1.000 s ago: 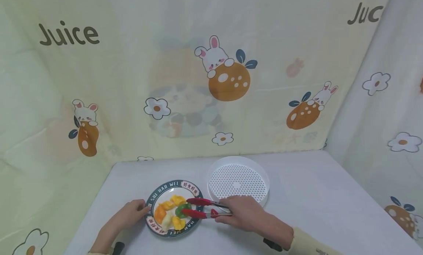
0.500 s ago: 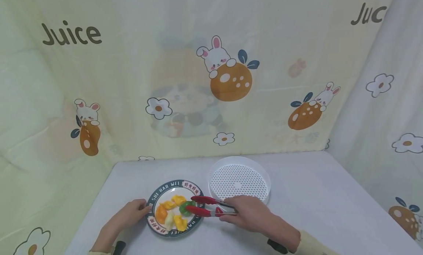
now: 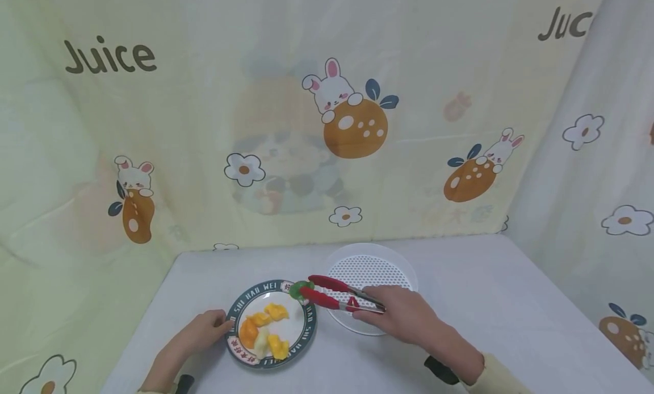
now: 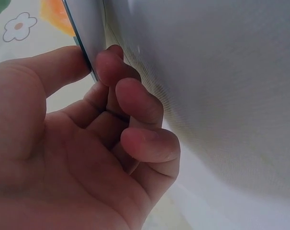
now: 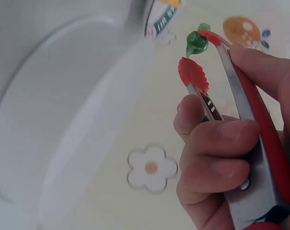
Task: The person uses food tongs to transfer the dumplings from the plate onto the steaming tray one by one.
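My right hand (image 3: 403, 314) grips red-tipped metal tongs (image 5: 252, 100), fingers curled round their arms. Between the tongs' tips is a green dumpling (image 3: 300, 290), which overlaps the plate's upper right rim in the head view. My left hand (image 3: 204, 328) pinches the left rim of the round plate (image 3: 309, 328), with the thumb on top and a fingertip beneath, as the left wrist view shows. On the plate lie yellow dumplings (image 3: 277, 311), an orange dumpling (image 3: 248, 331) and a pale dumpling (image 3: 261, 342).
A round white steamer tray (image 3: 368, 269) with a perforated base stands right of the plate, partly behind the tongs. Both stand on a white table (image 3: 475, 303). A patterned curtain (image 3: 204, 99) hangs behind the table and at its sides.
The tongs have lifted the green dumpling from among the others and moved it up and back toward the plate's far rim. My left hand stays at the plate's left rim.
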Demonstrator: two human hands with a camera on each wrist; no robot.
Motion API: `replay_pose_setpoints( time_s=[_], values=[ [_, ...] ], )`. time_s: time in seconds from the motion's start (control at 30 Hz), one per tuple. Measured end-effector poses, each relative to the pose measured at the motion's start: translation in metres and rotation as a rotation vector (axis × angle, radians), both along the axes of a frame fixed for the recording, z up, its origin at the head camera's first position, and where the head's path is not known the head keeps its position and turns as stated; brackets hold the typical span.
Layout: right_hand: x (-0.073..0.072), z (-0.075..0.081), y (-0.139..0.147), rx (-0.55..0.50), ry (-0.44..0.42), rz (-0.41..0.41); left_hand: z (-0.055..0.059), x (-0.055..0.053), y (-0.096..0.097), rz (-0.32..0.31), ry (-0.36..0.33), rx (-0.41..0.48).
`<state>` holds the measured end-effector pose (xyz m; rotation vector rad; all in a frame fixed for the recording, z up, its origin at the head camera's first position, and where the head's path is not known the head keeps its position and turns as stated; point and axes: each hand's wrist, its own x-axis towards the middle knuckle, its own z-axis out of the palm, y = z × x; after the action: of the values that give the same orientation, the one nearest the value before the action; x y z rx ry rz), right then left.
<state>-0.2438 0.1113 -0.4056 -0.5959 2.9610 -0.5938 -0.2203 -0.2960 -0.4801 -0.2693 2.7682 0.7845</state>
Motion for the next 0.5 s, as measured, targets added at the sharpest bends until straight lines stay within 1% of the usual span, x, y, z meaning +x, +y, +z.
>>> replay_pose_setpoints(
  time_s=[0.13,0.27,0.37,0.5],
  values=[
    [-0.011,0.009,0.012,0.003,0.011,-0.065,0.000,-0.003,-0.003,0.003,0.003,0.002],
    [-0.020,0.014,0.027,0.012,0.028,-0.081,0.001,-0.005,-0.004,0.002,0.004,0.001],
    [-0.023,0.012,0.038,0.016,0.009,-0.097,0.002,-0.005,-0.004,0.004,-0.007,0.001],
    [-0.024,0.000,0.049,0.022,-0.043,-0.127,-0.001,-0.003,-0.002,0.006,-0.024,-0.003]
  ],
)
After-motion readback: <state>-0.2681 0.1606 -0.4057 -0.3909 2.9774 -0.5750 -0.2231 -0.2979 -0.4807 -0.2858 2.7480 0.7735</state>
